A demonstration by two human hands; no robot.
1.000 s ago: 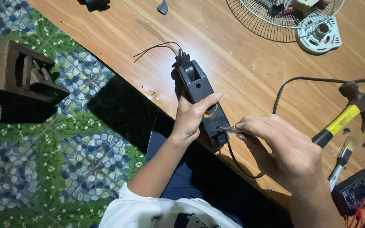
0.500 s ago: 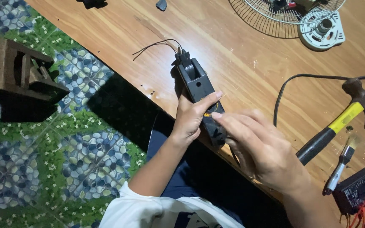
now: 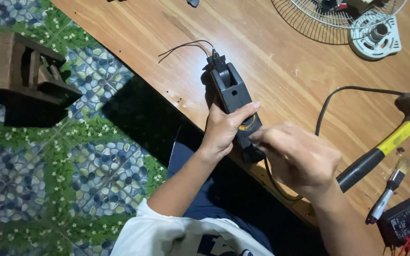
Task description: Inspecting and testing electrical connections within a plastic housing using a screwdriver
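1. The right hand [image 3: 300, 159] is curling its fingers inward at the near end of a dark grey plastic housing [image 3: 236, 102]. It is blurred, so whether it is pinching a small tool or fastener I cannot tell; its fingertips are meeting the housing beside an orange ring on it.
2. Just left of the right hand, the left hand [image 3: 224, 130] is wrapping around the housing's near half, thumb lying across the top, holding it down flat on the wooden table [image 3: 281, 61] at the table's near edge.
3. By my judgement the step in hand is work on a fixing point at the housing's near end; the next move is calling for the left hand to be bracing the body steady while the right fingertips are working precisely at that one spot.
4. A black cord [image 3: 328, 102] is running from under the right hand, looping away to its far right.
5. To the right of the right hand, a hammer with a yellow and black handle [image 3: 380, 151] is lying on the table, with a small paintbrush [image 3: 387, 192] and a black multimeter [image 3: 406, 220] nearer beyond it.
6. Beyond the left hand, thin black wires [image 3: 181, 47] are trailing from the housing's far tip.
7. Farthest away, to the far right of both hands, a wire fan guard [image 3: 309, 19] and a white fan motor part [image 3: 376, 35] are resting.
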